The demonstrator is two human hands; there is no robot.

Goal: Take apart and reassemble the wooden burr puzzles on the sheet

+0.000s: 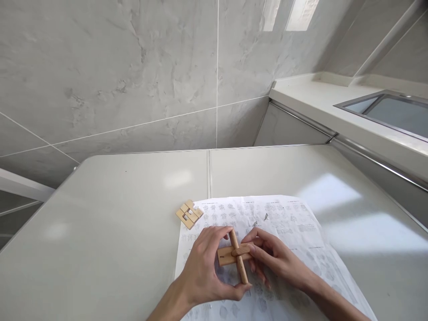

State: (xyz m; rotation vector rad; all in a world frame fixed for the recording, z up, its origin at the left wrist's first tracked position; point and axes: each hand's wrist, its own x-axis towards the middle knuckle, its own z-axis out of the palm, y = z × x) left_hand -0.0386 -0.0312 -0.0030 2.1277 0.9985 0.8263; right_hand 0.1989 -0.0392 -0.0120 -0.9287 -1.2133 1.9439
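A small wooden puzzle (226, 256) of crossing pieces is held between both hands above a printed sheet (290, 218). One flat piece and a short rounded piece lie across a long round rod. My left hand (205, 263) spans that rod, a fingertip at its upper end and the thumb at its lower end. With thumb and fingers, my right hand (272, 254) pinches the right end of the crossing pieces. Some right fingers are partly hidden beneath the wood. On the sheet's upper left corner lies a flat group of light wooden blocks (189, 214).
The sheet shows rows of small grey drawings and lies on a pale, glossy table (110, 232) with a seam down its middle. Behind stands a grey marbled wall (133, 76). At right is a counter (317, 96) with a metal-rimmed sink (384, 111).
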